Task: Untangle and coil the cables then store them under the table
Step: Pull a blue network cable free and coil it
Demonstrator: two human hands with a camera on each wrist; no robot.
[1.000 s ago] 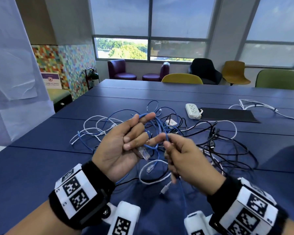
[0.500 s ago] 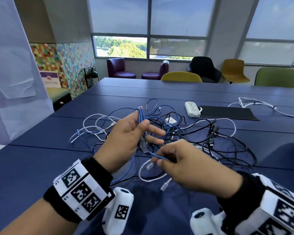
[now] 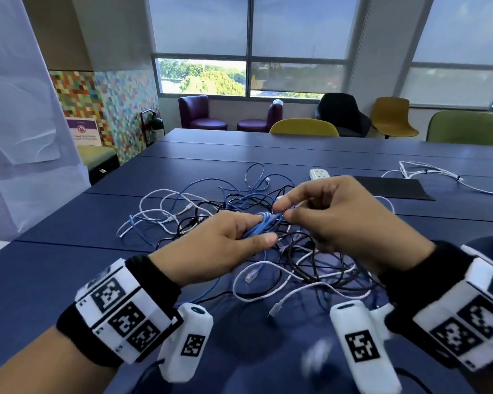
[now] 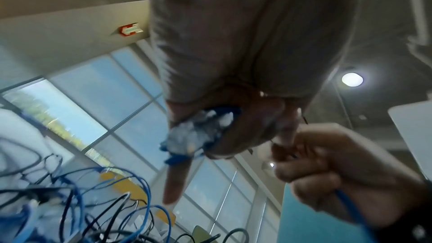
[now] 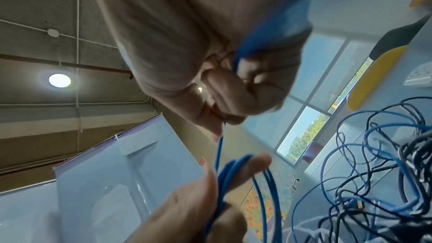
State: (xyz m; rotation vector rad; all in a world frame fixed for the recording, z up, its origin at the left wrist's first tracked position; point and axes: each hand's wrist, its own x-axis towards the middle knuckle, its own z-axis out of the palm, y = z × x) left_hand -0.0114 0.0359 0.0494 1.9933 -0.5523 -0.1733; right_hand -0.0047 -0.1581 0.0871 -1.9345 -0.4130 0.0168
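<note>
Blue cable (image 3: 261,227) in both hands' grip, unlabelled

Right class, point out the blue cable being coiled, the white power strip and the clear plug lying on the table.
blue cable (image 3: 261,227): head view, bundled loops in the left hand.
power strip (image 3: 319,174): head view, its top face.
clear plug (image 3: 251,274): head view, connector body.

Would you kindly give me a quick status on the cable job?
Left hand grips thin blue cable coil. Right hand pinches its free strand. Black and white cable tangle lies underneath on blue table.
</note>
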